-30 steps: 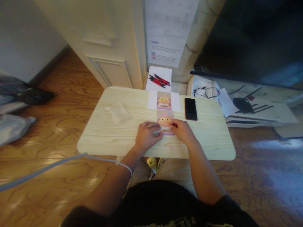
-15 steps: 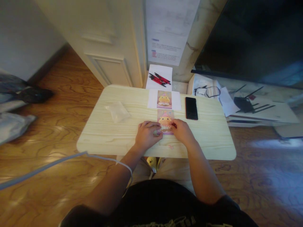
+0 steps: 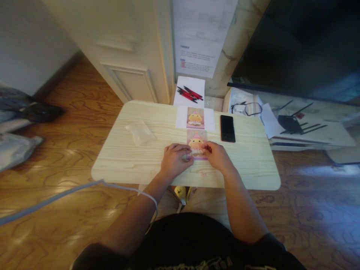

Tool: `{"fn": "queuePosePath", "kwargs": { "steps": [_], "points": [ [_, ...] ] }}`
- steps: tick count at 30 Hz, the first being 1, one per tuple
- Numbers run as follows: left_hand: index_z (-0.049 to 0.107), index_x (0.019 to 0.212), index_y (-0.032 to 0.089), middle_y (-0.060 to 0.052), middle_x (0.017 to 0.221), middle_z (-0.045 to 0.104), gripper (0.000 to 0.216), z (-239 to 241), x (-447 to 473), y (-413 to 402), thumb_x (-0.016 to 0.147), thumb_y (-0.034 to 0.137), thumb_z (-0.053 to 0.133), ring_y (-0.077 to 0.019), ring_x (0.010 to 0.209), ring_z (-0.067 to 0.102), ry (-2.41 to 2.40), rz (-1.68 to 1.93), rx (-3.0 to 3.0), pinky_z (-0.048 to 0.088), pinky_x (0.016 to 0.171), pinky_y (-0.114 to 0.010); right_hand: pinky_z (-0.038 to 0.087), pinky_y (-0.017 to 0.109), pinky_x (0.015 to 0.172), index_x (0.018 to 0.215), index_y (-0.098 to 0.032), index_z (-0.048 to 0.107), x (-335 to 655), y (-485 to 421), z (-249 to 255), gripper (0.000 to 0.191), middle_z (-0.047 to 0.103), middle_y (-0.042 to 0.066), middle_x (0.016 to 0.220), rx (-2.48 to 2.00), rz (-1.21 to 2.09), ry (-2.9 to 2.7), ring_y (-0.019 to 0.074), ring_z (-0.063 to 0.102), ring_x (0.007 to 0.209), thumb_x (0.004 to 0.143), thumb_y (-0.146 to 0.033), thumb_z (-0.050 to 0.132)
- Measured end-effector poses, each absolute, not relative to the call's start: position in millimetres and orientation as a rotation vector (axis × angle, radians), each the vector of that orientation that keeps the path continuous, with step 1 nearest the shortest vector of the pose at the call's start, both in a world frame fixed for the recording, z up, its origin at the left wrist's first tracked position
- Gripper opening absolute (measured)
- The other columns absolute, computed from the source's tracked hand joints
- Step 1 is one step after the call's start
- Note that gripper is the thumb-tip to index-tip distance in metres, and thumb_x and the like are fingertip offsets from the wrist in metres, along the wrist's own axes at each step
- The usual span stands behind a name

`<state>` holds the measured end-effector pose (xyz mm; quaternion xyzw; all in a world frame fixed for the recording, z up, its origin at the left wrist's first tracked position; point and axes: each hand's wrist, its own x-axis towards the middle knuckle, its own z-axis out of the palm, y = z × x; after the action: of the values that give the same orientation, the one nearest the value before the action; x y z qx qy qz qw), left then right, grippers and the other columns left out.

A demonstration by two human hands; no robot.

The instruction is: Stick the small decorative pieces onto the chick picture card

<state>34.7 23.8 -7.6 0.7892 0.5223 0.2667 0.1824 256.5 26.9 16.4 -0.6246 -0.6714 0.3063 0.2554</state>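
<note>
A picture card (image 3: 196, 143) with a yellow cartoon figure in a pink hat lies flat on the small wooden table (image 3: 126, 161). At its left edge rests my left hand (image 3: 174, 160), fingers stretched out and thumb apart by the lower corner. My right hand (image 3: 218, 155) is closed in a pinch over the card's right side. Whatever sits between those fingertips is too small to make out. Small pink bits (image 3: 203, 174) lie near the table's front edge. Just beyond the card, a matching picture (image 3: 195, 118) lies on a white sheet (image 3: 181, 118).
A black phone (image 3: 227, 128) lies to the right and a clear plastic bag (image 3: 140, 133) to the left. Red and black pens (image 3: 189, 94) rest on paper behind the table. A grey cable (image 3: 70, 192) passes over my left forearm.
My right hand shifts very slightly at the card's right side. My left hand and the card stay in place.
</note>
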Motion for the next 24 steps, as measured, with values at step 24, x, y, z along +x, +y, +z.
{"fn": "queuePosePath", "kwargs": {
  "steps": [24],
  "points": [
    [0.078, 0.106, 0.032, 0.003, 0.123, 0.075, 0.023, -6, 35, 24, 0.084, 0.037, 0.071, -0.0252, 0.114, 0.063, 1.466, 0.739, 2.236, 0.045, 0.101, -0.046, 0.047, 0.029, 0.079, 0.092, -0.021, 0.07, 273, 29, 19, 0.018, 0.072, 0.002, 0.092, -1.635, 0.746, -1.794, 0.0167, 0.065, 0.085, 0.089, -0.009, 0.057]
  ]
}}
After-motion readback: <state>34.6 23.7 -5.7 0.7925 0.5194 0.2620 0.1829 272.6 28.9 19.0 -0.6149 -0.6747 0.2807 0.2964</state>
